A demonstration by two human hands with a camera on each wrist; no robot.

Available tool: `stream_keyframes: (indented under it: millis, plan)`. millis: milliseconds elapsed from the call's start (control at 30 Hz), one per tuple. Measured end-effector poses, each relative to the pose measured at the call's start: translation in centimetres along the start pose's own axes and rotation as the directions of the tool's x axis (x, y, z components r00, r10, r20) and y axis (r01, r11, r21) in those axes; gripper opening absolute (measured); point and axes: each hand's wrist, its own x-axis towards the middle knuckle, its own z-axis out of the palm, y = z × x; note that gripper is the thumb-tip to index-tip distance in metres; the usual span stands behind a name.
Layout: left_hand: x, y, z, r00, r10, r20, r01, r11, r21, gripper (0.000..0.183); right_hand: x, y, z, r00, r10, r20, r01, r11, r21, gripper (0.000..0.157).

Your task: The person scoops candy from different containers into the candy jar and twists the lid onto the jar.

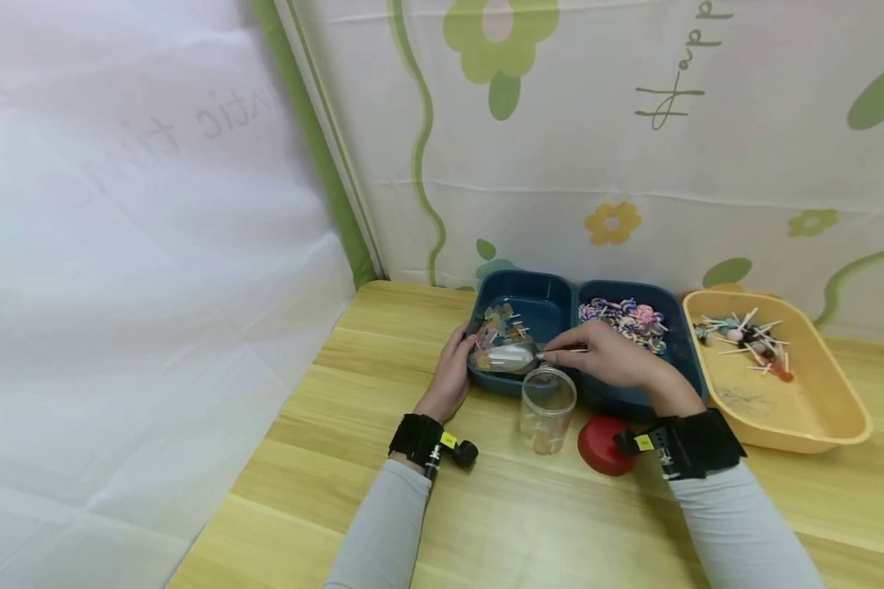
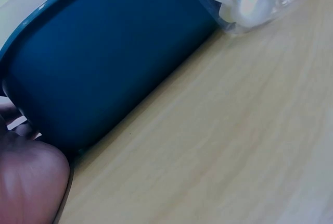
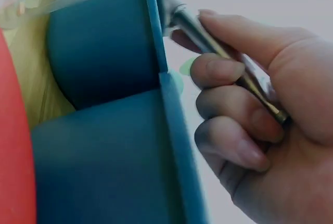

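Metal scoop [image 1: 511, 357] lies low across the near part of the left blue bin [image 1: 534, 309], its shiny head pointing left and its handle running to the right. The right hand [image 1: 613, 353] is clamped on that handle, with thumb and curled fingers round it, above the border between the two blue bins. The left hand [image 1: 449, 380] is against the outer wall of the left bin, by its near left corner; whether its fingers hook round the wall cannot be told. The two hands are apart, one on each side of the scoop head.

Amber and pale candies on white sticks [image 1: 502, 325] are heaped in the left part of that bin, just beyond the scoop. A clear jar [image 1: 549, 399] stands upright on the worktop [image 1: 516, 523], just beside the bin's near wall, with a stick candy [image 2: 252, 5] and something orange inside.

A round red lid [image 1: 604, 446] is to the right of the jar. The right blue bin [image 1: 683, 350] holds swirled, multicoloured lollipops [image 1: 637, 321]. At the far right, a yellow bin [image 1: 818, 401] carries dark, pink and red lollipops [image 1: 747, 339]. Flower-printed white cloth [image 1: 530, 164] hangs behind.
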Motion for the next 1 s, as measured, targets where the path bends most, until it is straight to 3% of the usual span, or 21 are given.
stream_keyframes:
  millis: [400, 1000]
  plan:
    - [0.1, -0.1, -0.1, 1.000, 0.018, 0.004, -0.018, 0.999, 0.031, 0.049, 0.2, 1.4, 0.5, 0.997, 0.041, -0.062, -0.035, 0.994, 0.104, 0.024]
    - [0.0, 0.0, 0.2, 1.000, -0.006, -0.010, 0.006, 1.000, 0.021, 0.050, 0.3, 1.9, 0.2, 0.987, 0.085, -0.136, -0.072, 0.993, 0.096, 0.026]
